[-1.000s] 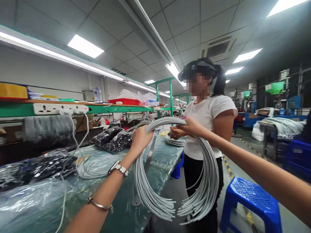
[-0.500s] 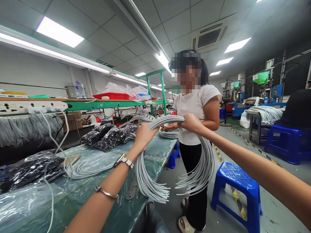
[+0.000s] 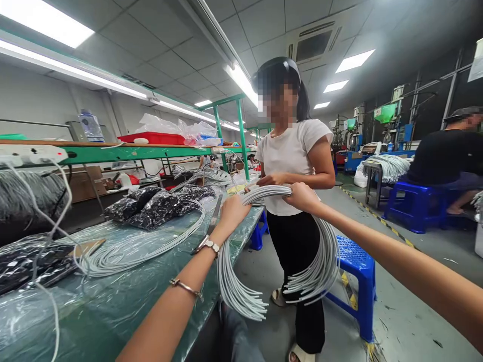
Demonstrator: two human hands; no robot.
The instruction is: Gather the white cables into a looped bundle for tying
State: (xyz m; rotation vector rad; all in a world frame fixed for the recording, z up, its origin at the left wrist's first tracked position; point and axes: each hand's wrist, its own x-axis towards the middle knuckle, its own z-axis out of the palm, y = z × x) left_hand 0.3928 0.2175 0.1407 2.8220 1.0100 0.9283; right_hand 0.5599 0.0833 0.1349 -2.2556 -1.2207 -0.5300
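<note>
Hands point(image 3: 267, 203) around grey cable bundle point(image 3: 320, 261)

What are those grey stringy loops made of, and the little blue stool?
The bundle of pale grey cables looks like wire in a smooth, matte plastic or rubbery jacket: it bends in soft curves from both hands. The small blue stool looks like moulded hard plastic, slightly glossy, with a perforated seat.

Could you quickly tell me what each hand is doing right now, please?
Left hand: closed on the bundle of grey cables.
Right hand: closed on the same bundle.
</note>
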